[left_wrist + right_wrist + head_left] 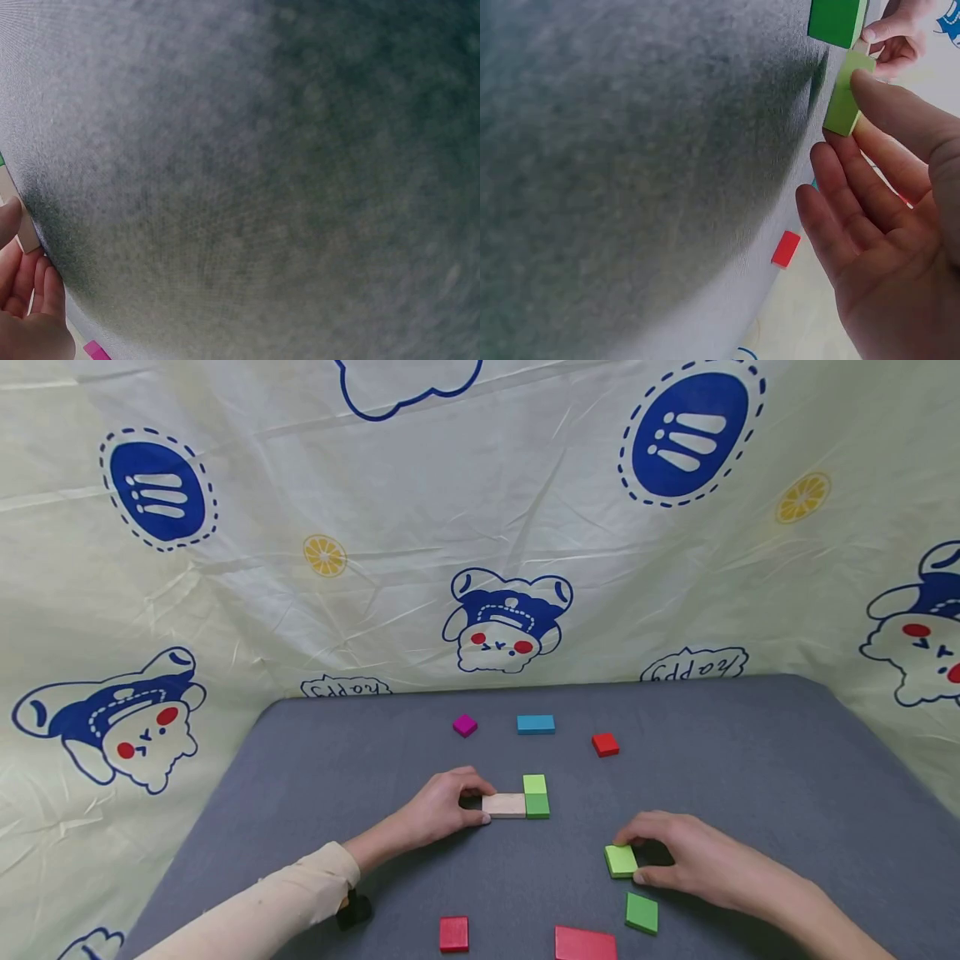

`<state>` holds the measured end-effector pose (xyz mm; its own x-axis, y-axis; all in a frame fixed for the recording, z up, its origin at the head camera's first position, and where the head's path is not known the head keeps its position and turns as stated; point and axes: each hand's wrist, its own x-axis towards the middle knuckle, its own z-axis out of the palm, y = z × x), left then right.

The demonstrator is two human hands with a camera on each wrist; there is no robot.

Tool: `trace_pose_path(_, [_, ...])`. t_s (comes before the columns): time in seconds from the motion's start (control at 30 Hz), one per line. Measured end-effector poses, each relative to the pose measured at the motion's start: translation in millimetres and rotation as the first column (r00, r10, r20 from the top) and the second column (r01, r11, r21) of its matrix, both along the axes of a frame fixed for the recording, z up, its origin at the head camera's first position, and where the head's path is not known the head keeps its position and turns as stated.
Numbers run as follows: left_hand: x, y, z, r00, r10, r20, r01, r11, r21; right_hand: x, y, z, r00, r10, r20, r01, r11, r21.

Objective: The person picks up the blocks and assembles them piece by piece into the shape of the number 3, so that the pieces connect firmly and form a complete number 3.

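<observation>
In the head view my left hand (pixel 444 807) pinches the left end of a pale wooden block (pixel 506 806) between thumb and fingers. Against that block's right end is a green block (pixel 537 807), with a light green block (pixel 534 784) directly behind it. My right hand (pixel 693 860) grips another light green block (pixel 621 862), thumb on the near side and fingertips on the far side. Whether this block touches the table is hard to tell. Just nearer than it lies a second green block (pixel 641 913), also seen as a green block (pixel 835 21) in the right wrist view.
Toward the back of the grey table (pixel 360 735) lie a magenta block (pixel 465 725), a blue block (pixel 536 724) and a red block (pixel 605 744). Near the front are a red square block (pixel 453 934) and a wider red block (pixel 585 943). A printed cloth (pixel 390 627) hangs behind.
</observation>
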<state>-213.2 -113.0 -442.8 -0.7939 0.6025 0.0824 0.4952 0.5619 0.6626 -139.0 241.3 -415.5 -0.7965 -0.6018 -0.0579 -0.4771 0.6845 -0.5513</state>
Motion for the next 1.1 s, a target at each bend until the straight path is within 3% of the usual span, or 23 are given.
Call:
trace_pose_path(0.33, [0.5, 0.7, 1.7, 1.000, 0.001, 0.019, -0.001, 1.000, -0.002, -6.2, -16, 1.7, 0.999, 0.023, 0.047, -0.023, 1.000, -0.005])
trace_pose_path(1.1, [0.7, 0.6, 1.2, 1.000, -0.001, 0.012, 0.001, 1.000, 0.006, -26.0, -54, 1.8, 0.996, 0.046, -0.082, -0.044, 0.998, 0.034])
